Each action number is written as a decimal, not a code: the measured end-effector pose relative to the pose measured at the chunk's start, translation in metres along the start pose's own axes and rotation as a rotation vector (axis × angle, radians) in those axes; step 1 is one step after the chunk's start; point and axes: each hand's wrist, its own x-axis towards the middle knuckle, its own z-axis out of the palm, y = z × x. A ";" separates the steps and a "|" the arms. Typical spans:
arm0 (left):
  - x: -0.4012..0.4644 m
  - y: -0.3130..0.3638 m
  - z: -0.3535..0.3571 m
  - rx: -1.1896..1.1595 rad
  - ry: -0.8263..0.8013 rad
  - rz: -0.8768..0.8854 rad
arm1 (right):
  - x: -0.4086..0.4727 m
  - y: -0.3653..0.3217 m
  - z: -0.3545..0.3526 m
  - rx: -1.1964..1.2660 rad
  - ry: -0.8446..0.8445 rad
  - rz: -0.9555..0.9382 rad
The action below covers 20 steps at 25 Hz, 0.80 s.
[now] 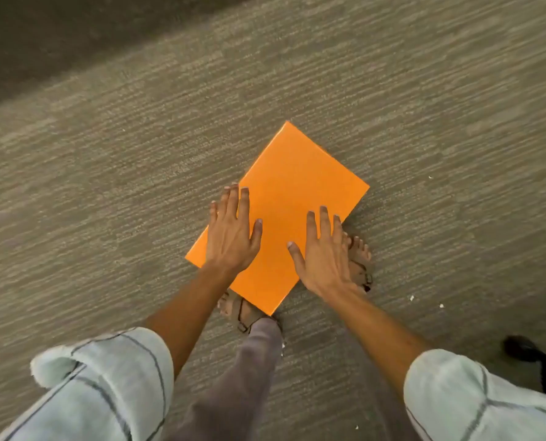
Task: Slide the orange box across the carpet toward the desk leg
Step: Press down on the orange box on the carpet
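A flat orange box [292,186] lies on the grey-brown carpet [106,186], turned like a diamond with one corner pointing away from me. My left hand [232,232] rests palm down on its left near edge, fingers spread. My right hand [324,254] lies flat over its right near edge, fingers apart and pointing forward. Neither hand wraps around the box. No desk leg is in view.
My sandalled feet [359,262] stand close behind the box, one at its near corner [236,308] and one at its right side. A darker strip of floor [58,36] runs across the top left. A dark object [532,358] lies at the lower right. Small white scraps dot the carpet.
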 end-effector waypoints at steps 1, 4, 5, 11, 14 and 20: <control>0.011 -0.005 0.010 0.037 -0.017 0.036 | 0.008 0.002 0.014 0.003 0.001 0.034; 0.037 -0.023 0.031 0.090 -0.059 0.103 | 0.023 0.008 0.052 0.058 0.016 0.107; 0.043 -0.028 0.038 0.099 -0.076 0.100 | 0.026 0.009 0.065 0.090 0.020 0.146; 0.064 -0.053 0.050 -0.086 -0.299 -0.074 | 0.037 0.011 0.096 0.390 0.053 0.294; 0.072 -0.066 0.050 -0.162 -0.381 -0.061 | 0.046 0.021 0.101 0.505 0.111 0.250; 0.078 -0.074 0.046 -0.148 -0.380 -0.005 | 0.055 0.034 0.101 0.860 0.167 0.312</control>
